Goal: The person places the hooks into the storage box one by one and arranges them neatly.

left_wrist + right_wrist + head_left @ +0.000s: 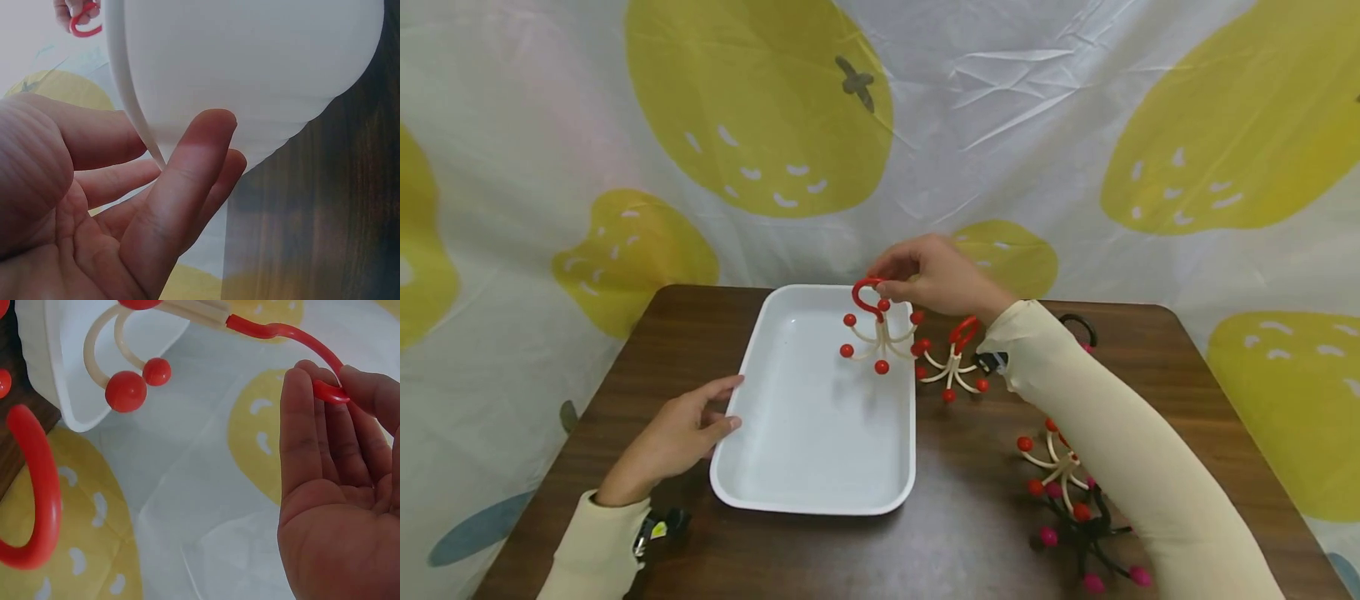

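My right hand [928, 271] pinches the red hook of a ball-tipped hanger [882, 337], which has beige curved arms ending in red balls. It hangs hook-up over the right far part of a white rectangular tray [797, 400]. In the right wrist view, the red hook [300, 337] runs between thumb and fingers of the right hand [344, 475]. My left hand [677, 433] holds the tray's left rim. Seen from the left wrist, the thumb and fingers of the left hand [144, 206] lie on either side of the tray's rim [122, 75].
Just right of the tray stands another red-and-beige hanger [952, 371]. A third red-and-beige one [1060, 471] and a black hanger with pink balls [1093, 537] lie nearer, partly under the right sleeve. Another black hook [1081, 325] shows behind it. A lemon-print curtain [992, 150] hangs behind the table [970, 517].
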A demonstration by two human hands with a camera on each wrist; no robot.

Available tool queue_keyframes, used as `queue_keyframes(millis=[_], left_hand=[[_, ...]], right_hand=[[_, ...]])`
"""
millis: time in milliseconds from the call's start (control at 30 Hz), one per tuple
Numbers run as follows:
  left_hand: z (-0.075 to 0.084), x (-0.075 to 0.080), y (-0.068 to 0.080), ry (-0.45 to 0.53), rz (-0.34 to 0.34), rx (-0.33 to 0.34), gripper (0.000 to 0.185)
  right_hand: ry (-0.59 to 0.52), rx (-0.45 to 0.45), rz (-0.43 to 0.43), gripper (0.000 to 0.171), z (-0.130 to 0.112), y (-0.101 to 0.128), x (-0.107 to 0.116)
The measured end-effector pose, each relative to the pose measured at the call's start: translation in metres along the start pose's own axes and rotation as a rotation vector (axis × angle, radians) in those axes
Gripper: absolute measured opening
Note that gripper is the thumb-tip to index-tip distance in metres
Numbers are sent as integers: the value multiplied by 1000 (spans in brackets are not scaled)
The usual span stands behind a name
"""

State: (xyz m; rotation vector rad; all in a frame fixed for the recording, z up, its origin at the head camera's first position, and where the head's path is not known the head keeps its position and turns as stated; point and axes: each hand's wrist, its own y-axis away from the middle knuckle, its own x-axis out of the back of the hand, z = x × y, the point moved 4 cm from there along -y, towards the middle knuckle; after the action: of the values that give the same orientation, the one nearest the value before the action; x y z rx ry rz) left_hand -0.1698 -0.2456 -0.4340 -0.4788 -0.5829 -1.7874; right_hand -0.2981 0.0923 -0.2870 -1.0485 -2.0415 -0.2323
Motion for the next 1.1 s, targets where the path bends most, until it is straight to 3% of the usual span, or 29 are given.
queue_keyframes(millis=[500, 633, 800, 1100], left_hand=[[5, 0, 5, 36, -1, -19, 63], [2, -1, 4, 43, 8, -18, 63], [0, -3, 3, 81, 11, -23, 61], [1, -5, 4, 66, 12, -23, 62]], right_hand=[[-13, -49, -77, 19, 21, -37, -46], [2, -61, -53, 19, 26, -47, -60], [-56, -62, -18, 18, 30, -60, -72], [-122, -146, 54, 18, 39, -76, -87]])
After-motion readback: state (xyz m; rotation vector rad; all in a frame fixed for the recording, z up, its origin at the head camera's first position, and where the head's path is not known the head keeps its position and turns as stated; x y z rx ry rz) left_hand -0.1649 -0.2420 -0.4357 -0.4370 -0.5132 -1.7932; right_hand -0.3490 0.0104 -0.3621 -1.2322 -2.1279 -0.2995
